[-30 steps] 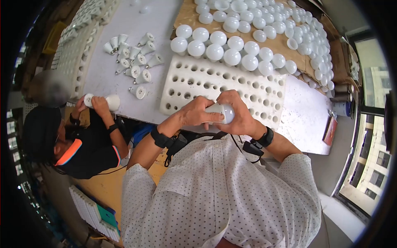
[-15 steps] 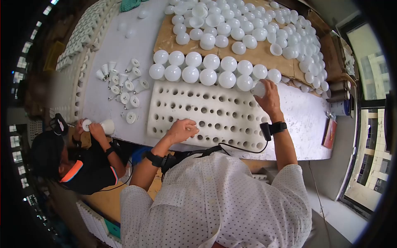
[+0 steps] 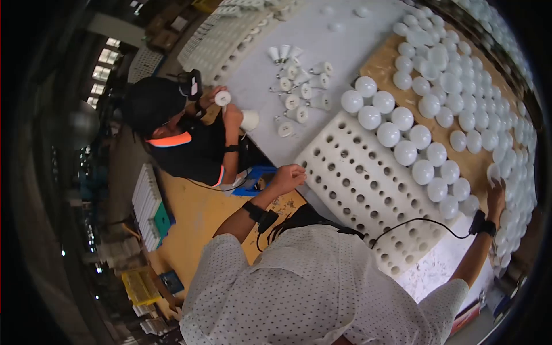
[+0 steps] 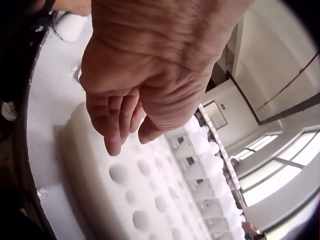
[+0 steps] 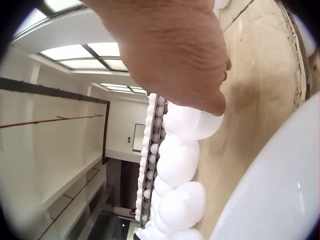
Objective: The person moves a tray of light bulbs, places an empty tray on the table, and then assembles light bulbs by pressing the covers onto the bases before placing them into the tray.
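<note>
My left hand (image 3: pixel 288 178) hovers by the near left corner of a white foam tray (image 3: pixel 397 183) with rows of round holes. In the left wrist view its fingers (image 4: pixel 114 142) hang loosely bent over the tray, holding nothing. Far to the right, my right hand (image 3: pixel 495 198) reaches the edge of the white bulb covers on the cardboard, its fingertips right at one dome-shaped bulb cover (image 3: pixel 493 171). From the right wrist, the thumb overlaps a white cover (image 5: pixel 192 122); the other fingers are mostly hidden, so I cannot tell whether they grip it.
Round-topped bulbs (image 3: pixel 405 152) stand in two rows along the tray's far side. Many covers lie on brown cardboard (image 3: pixel 391 63) beyond. Loose bulb bases (image 3: pixel 299 92) lie on the white table (image 3: pixel 345 54). A person in a cap (image 3: pixel 152 106) works at the left. A cable crosses the tray.
The bulb held between both hands was carried by my right hand to the row's right end. That hand is now at the covers farther right; my left hand moved left. The head view has turned.
</note>
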Motion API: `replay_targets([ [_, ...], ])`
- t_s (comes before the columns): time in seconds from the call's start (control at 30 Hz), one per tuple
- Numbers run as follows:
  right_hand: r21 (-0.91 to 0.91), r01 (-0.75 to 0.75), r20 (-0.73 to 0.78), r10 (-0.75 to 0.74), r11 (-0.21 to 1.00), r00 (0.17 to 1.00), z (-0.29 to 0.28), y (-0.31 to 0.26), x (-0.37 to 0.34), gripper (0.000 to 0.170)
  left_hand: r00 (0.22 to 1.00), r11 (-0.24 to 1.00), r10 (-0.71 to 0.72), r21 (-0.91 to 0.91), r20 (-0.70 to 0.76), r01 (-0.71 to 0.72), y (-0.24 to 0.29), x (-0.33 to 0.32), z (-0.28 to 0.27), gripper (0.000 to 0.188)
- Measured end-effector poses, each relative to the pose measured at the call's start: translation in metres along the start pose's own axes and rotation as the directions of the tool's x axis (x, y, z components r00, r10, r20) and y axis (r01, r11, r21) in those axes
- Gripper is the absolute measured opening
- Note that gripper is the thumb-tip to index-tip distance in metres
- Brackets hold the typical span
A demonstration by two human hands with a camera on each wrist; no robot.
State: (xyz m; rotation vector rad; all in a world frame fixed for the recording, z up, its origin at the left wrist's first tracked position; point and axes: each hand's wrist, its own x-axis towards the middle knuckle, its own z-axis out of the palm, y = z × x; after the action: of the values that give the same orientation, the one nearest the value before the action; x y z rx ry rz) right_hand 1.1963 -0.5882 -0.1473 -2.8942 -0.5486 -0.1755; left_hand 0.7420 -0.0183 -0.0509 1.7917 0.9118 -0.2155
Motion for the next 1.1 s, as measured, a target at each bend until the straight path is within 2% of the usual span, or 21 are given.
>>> replay_targets([
  [0.03,-0.066,0.058,0.084,-0.052,0.996,0.995,0.012,0.056,0.004,0.03,0.998,1.0,-0.011,-0.012,-0.055,0.01,-0.004,0.001,-0.004,0.03],
  [0.07,0.034,0.022,-0.003,-0.022,0.999,1.0,0.002,0.074,-0.018,0.031,0.991,0.999,0.036,0.017,-0.127,-0.035,-0.012,0.014,-0.005,0.027],
  [0.13,0.175,-0.271,-0.011,0.277,0.946,0.961,-0.055,0.033,-0.056,0.037,0.976,0.995,0.091,0.049,-0.199,-0.082,-0.033,0.037,-0.011,0.025],
  [0.2,0.386,-0.423,0.016,0.453,0.82,0.891,-0.072,0.038,-0.086,0.045,0.862,0.925,0.337,0.305,-0.379,-0.228,-0.051,0.057,-0.019,0.023],
  [0.23,0.484,-0.402,-0.082,0.498,0.777,0.863,-0.073,0.028,-0.099,0.048,0.86,0.924,0.342,0.305,-0.38,-0.233,-0.051,0.068,-0.029,0.023],
  [0.27,0.576,-0.365,-0.174,0.545,0.732,0.82,-0.073,0.012,-0.112,0.05,0.852,0.864,0.381,0.466,-0.359,-0.191,-0.05,0.082,-0.043,0.027],
  [0.3,0.256,-0.396,-0.278,0.459,0.882,0.844,-0.097,0.0,-0.14,0.05,0.862,0.784,0.407,0.6,-0.303,-0.158,-0.053,0.094,-0.048,0.031],
  [0.33,0.245,-0.463,-0.195,0.511,0.852,0.837,-0.118,-0.024,-0.162,0.047,0.873,0.789,0.402,0.588,-0.276,-0.177,-0.056,0.104,-0.052,0.031],
  [0.43,0.314,-0.255,-0.071,0.29,0.915,0.954,-0.152,-0.15,-0.206,0.05,0.828,0.648,0.539,0.705,-0.156,-0.29,-0.061,0.132,-0.064,0.041],
  [0.47,0.326,-0.182,-0.011,0.196,0.928,0.981,-0.152,-0.184,-0.215,0.054,0.778,0.537,0.622,0.771,-0.088,-0.342,-0.071,0.145,-0.063,0.042],
  [0.5,0.314,-0.2,0.117,0.171,0.928,0.978,-0.151,-0.22,-0.221,0.057,0.72,0.416,0.694,0.823,-0.014,-0.385,-0.077,0.154,-0.062,0.044],
  [0.53,0.302,-0.219,0.244,0.147,0.928,0.959,-0.148,-0.254,-0.225,0.061,0.711,0.417,0.703,0.81,-0.001,-0.412,-0.078,0.158,-0.065,0.044],
  [0.6,0.092,-0.017,0.448,-0.026,0.996,0.894,-0.13,-0.309,-0.225,0.066,0.734,0.416,0.678,0.8,0.044,-0.432,-0.084,0.157,-0.083,0.042],
  [0.67,0.121,-0.067,0.541,-0.009,0.99,0.841,-0.108,-0.346,-0.227,0.069,0.692,0.382,0.719,0.798,0.06,-0.466,-0.093,0.163,-0.094,0.038],
  [0.73,0.113,0.001,0.496,-0.057,0.994,0.866,-0.094,-0.365,-0.226,0.069,0.746,0.342,0.639,0.8,0.187,-0.493,-0.081,0.16,-0.092,0.045],
  [0.87,0.117,0.019,0.333,-0.057,0.993,0.941,-0.06,-0.358,-0.23,0.068,0.673,0.307,0.707,0.764,0.216,-0.567,-0.07,0.165,-0.055,0.046],
  [0.97,0.032,0.01,0.365,-0.021,0.999,0.931,-0.055,-0.371,-0.232,0.065,0.673,0.357,0.702,0.703,0.233,-0.615,-0.068,0.17,-0.044,0.048],
  [1.0,0.026,0.009,0.364,-0.017,1.0,0.931,-0.059,-0.372,-0.231,0.065,0.723,0.429,0.654,0.677,0.223,-0.597,-0.064,0.169,-0.044,0.047],
  [1.03,0.337,-0.196,0.339,0.075,0.921,0.938,-0.065,-0.374,-0.226,0.066,0.769,0.499,0.601,0.65,0.217,-0.573,-0.061,0.167,-0.047,0.046],
  [1.07,0.612,-0.355,0.344,0.167,0.706,0.924,-0.067,-0.376,-0.222,0.067,0.769,0.499,0.601,0.65,0.217,-0.573,-0.062,0.161,-0.052,0.046],
  [1.1,0.852,-0.302,0.241,0.193,0.427,0.951,-0.049,-0.357,-0.232,0.065,0.818,0.671,0.572,0.539,0.061,-0.509,-0.052,0.151,-0.05,0.043],
])
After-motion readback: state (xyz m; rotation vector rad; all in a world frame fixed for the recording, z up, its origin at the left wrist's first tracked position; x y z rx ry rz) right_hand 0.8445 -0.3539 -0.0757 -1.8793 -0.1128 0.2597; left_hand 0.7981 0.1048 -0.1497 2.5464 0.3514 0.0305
